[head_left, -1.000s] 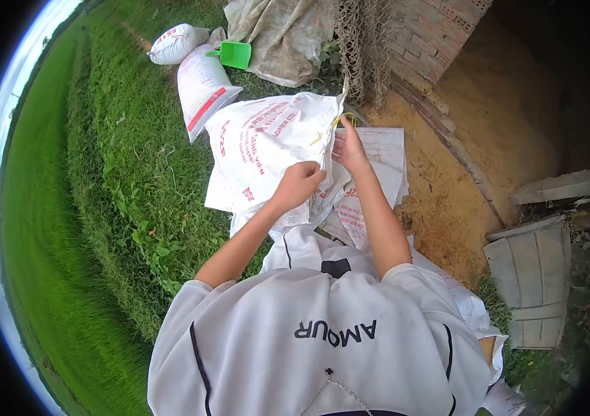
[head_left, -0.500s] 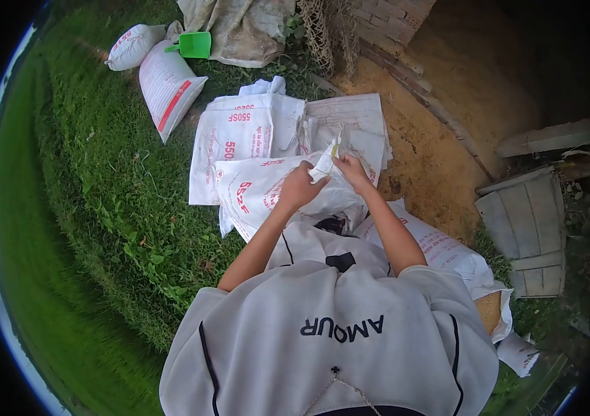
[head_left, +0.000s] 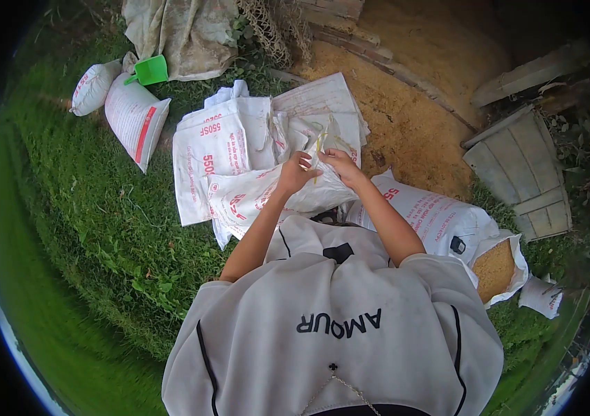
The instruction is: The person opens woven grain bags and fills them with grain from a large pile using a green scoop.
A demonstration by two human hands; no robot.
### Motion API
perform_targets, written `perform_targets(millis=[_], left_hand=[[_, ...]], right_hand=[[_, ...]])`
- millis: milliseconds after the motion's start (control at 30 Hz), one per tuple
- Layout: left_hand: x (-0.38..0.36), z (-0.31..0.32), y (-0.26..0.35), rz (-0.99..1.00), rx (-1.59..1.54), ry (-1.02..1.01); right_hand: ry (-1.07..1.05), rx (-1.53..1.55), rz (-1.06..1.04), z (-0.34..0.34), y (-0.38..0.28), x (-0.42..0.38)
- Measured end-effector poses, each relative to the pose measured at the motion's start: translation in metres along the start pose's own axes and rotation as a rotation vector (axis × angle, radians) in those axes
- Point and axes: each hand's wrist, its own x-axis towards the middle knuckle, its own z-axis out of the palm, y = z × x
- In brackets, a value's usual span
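A white woven sack [head_left: 253, 197] with red lettering lies across my lap, its gathered mouth raised between my hands. My left hand [head_left: 297, 173] is at the left side of that mouth, its fingers curled and thumb stretched towards the white folds. On the other side, my right hand [head_left: 340, 166] pinches the sack's edge between thumb and fingers. A thin yellow strip [head_left: 320, 144] stands up from the folds between the hands, and a bit of yellow also shows by the left thumb. The fingertips are partly hidden by the material.
Flattened sacks [head_left: 201, 139] are stacked just ahead. To the right lies a full sack [head_left: 426, 211], with an open sack of grain [head_left: 494, 270] beyond it. Two filled sacks [head_left: 132, 121], a green scoop [head_left: 151, 70] and a dirty tarp [head_left: 184, 38] are at upper left. Grey boards [head_left: 520, 177] lie right.
The view has turned, so the surroundings appear shifted. The white folds between my hands are less bunched, and more of the yellow strip shows. My left fingers have spread slightly.
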Motion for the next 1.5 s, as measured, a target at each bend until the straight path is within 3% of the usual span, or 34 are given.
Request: perform_targets(millis=[133, 200, 233, 300, 333, 400, 433, 467, 500, 533, 567, 633, 667, 733, 767, 833, 1000, 1267, 1367, 1500], left_hand=[[-0.007, 0.0, -0.004, -0.062, -0.062, -0.039], [-0.016, -0.005, -0.027, -0.084, -0.309, 0.092], [-0.031, -0.025, -0.031, -0.246, -0.757, 0.302], [-0.051, -0.061, -0.057, -0.303, -1.114, 0.526], [-0.066, -0.084, -0.082, -0.246, -1.258, 0.594], [-0.102, -0.144, -0.161, -0.2, -1.262, 0.911], [-0.126, -0.172, -0.126, -0.475, -0.983, 1.192], [-0.153, -0.196, -0.118, -0.595, -0.572, 1.178], [-0.171, -0.22, -0.117, -1.044, 0.045, 1.072], [-0.184, -0.223, -0.112, -1.237, 0.371, 0.999], [-0.186, -0.219, -0.112, -1.247, 0.367, 1.007], [-0.167, -0.202, -0.098, -1.456, 1.03, 0.773], [-0.151, -0.185, -0.06, -1.182, 0.932, 0.674], [-0.106, -0.135, -0.031, -0.304, 0.574, 0.612], [-0.081, -0.1, 0.02, -0.171, 0.223, 0.434], [-0.052, -0.045, 0.066, 0.004, 0.109, 0.129], [-0.015, -0.009, 0.042, -0.12, 0.089, -0.079], [-0.009, -0.002, 0.005, -0.042, -0.038, -0.164], [-0.009, -0.005, 0.022, 0.042, 0.142, -0.086], [-0.015, -0.047, 0.051, 0.047, -0.019, 0.379]], right_hand=[[0.004, 0.085, -0.004, -0.009, -0.002, -0.003], [0.01, 0.147, -0.001, -0.013, -0.006, -0.011], [0.039, 0.112, 0.001, -0.018, -0.01, -0.012], [0.071, 0.073, 0.002, -0.028, -0.016, -0.014], [0.083, 0.041, -0.013, -0.033, -0.018, -0.017], [0.095, 0.008, -0.03, -0.041, -0.02, -0.021], [0.064, -0.018, -0.039, -0.041, -0.017, -0.026], [0.03, -0.047, -0.053, -0.041, -0.015, -0.029], [0.023, -0.047, -0.05, -0.04, -0.015, -0.03], [-0.026, -0.098, -0.074, -0.038, -0.017, -0.034], [-0.08, -0.149, -0.099, -0.035, -0.019, -0.037], [-0.123, -0.162, -0.083, -0.023, -0.023, -0.043], [-0.155, -0.172, -0.067, -0.015, -0.025, -0.045], [-0.203, -0.201, -0.059, -0.004, -0.029, -0.049], [-0.239, -0.234, -0.057, 0.0, -0.029, -0.05], [-0.288, -0.321, -0.072, 0.006, -0.027, -0.05], [-0.327, -0.318, -0.081, 0.019, -0.035, -0.064], [-0.338, -0.333, -0.141, -0.002, -0.014, -0.06], [-0.31, -0.343, -0.16, -0.01, -0.011, -0.059], [-0.258, -0.343, -0.101, -0.023, -0.01, -0.056]])
